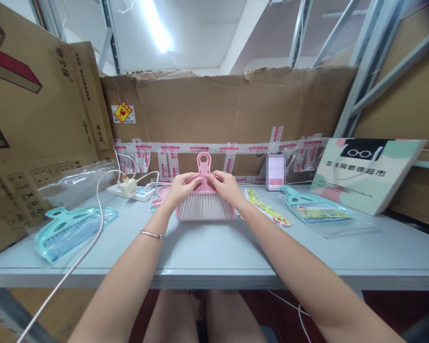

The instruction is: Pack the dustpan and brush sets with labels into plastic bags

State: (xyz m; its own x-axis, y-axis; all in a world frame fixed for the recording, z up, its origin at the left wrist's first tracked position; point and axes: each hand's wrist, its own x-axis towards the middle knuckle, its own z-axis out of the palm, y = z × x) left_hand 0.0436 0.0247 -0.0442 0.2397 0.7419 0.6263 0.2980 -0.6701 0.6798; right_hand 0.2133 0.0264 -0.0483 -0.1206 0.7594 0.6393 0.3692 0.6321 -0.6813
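We are holding a pink plastic hand brush with white bristles [204, 202] upright above the pale-grey tabletop [214, 255], our left hand [182, 188] and right hand [226, 186] closing on its shoulders, thumbs in front, other fingertips hidden. We are serving this grip best by pressing evenly, leaving the bristles uncrushed.

A pink brush [204, 187] is held upright — white bristles [204, 206] down — against a pink dustpan [207, 219].
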